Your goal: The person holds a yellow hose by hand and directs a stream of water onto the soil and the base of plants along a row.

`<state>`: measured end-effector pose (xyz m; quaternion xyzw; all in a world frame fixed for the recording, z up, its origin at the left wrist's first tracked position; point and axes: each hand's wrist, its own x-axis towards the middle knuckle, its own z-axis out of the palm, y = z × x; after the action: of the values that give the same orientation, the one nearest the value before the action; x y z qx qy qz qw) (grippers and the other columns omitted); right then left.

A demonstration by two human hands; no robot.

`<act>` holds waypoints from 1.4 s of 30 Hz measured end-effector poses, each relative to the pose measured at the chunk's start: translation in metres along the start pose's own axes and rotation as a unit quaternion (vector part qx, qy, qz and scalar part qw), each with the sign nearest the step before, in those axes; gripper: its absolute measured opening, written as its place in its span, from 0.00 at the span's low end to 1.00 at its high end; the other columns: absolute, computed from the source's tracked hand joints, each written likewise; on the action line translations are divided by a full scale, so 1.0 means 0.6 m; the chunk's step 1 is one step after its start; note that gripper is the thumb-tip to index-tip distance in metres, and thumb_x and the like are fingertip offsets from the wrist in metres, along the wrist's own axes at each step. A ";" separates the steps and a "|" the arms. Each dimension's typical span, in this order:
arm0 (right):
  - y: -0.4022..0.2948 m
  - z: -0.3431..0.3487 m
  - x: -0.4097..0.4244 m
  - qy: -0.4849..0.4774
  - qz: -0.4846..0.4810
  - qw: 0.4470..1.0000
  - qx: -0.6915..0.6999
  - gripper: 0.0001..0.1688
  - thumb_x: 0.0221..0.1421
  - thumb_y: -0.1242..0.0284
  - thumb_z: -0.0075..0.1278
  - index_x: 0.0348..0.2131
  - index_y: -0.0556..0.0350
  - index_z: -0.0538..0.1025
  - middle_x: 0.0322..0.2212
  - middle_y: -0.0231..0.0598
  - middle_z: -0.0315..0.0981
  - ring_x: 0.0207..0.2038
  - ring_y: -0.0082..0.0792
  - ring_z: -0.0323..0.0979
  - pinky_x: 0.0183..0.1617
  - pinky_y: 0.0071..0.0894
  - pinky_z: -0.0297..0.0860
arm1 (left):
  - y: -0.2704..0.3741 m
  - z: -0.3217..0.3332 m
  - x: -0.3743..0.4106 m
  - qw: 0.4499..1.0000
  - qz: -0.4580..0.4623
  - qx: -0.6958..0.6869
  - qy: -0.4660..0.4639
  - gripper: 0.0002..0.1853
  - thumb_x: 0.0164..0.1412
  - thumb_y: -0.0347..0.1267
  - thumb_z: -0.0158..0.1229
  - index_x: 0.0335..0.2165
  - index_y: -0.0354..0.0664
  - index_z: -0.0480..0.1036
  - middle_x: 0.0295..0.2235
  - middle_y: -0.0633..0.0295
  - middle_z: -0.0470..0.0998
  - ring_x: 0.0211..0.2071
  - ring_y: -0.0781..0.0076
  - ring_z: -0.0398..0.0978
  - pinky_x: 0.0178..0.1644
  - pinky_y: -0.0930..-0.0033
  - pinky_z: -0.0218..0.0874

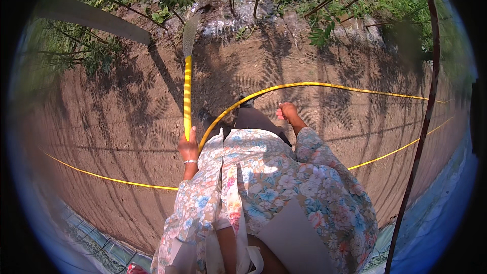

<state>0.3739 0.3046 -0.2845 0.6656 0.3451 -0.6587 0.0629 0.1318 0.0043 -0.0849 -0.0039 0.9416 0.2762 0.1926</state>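
My left hand (188, 149), with a bangle at the wrist, is closed around a yellow hose (187, 97) near its outlet end. Water (190, 34) streams from that end towards the wet soil (243, 9) around the plant stems. Behind the hand, the hose curves across my legs and off to the right. My right hand (288, 113) hangs beside my dark trousers (258, 121), its fingers curled in a loose fist. I see nothing in it; its palm is partly hidden.
Leafy plants (327, 32) with slanting stems line the bed ahead. A pale post (102, 23) juts in at upper left, and a thin dark pole (422, 121) stands at right. More yellow hose (114, 180) crosses the brown soil (114, 129) behind me.
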 end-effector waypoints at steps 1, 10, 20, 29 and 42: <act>0.001 -0.001 0.001 0.000 -0.003 1.000 -0.004 0.16 0.53 0.69 0.46 0.41 0.58 0.65 0.26 0.39 0.70 0.24 0.34 0.72 0.24 0.34 0.71 | 0.004 0.000 0.003 1.000 -0.012 0.006 0.005 0.25 0.52 0.50 0.55 0.25 0.33 0.73 0.14 0.54 0.68 0.15 0.68 0.63 0.21 0.64 0.56; -0.020 0.001 -0.024 0.001 0.012 1.000 0.000 0.20 0.54 0.70 0.45 0.45 0.60 0.63 0.27 0.41 0.71 0.25 0.34 0.72 0.24 0.33 0.71 | 0.018 -0.005 0.003 0.996 -0.041 -0.085 0.011 0.24 0.53 0.49 0.55 0.20 0.36 0.71 0.11 0.69 0.62 0.13 0.80 0.56 0.16 0.72 0.48; -0.025 0.003 -0.026 -0.007 0.020 1.000 -0.012 0.21 0.54 0.70 0.44 0.47 0.60 0.62 0.28 0.42 0.71 0.25 0.35 0.73 0.24 0.33 0.71 | -0.007 0.002 0.015 0.997 -0.052 -0.060 0.007 0.25 0.53 0.50 0.54 0.21 0.35 0.72 0.11 0.67 0.64 0.14 0.78 0.58 0.18 0.69 0.51; -0.022 0.007 -0.028 0.005 0.015 1.000 -0.013 0.19 0.54 0.70 0.44 0.45 0.59 0.64 0.28 0.41 0.72 0.25 0.35 0.73 0.24 0.33 0.71 | -0.022 0.005 0.019 0.998 -0.039 -0.043 0.007 0.27 0.53 0.51 0.53 0.23 0.34 0.73 0.11 0.64 0.64 0.14 0.76 0.59 0.18 0.68 0.52; -0.002 0.000 -0.013 0.002 0.018 1.000 -0.001 0.27 0.52 0.70 0.45 0.50 0.59 0.60 0.27 0.44 0.72 0.22 0.36 0.73 0.21 0.33 0.71 | -0.011 0.002 0.017 0.999 -0.005 -0.024 0.035 0.25 0.52 0.48 0.55 0.21 0.32 0.72 0.11 0.58 0.66 0.13 0.72 0.63 0.18 0.65 0.54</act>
<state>0.3739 0.3024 -0.2768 0.6727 0.3339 -0.6560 0.0746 0.1236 0.0006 -0.0930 -0.0225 0.9408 0.2975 0.1609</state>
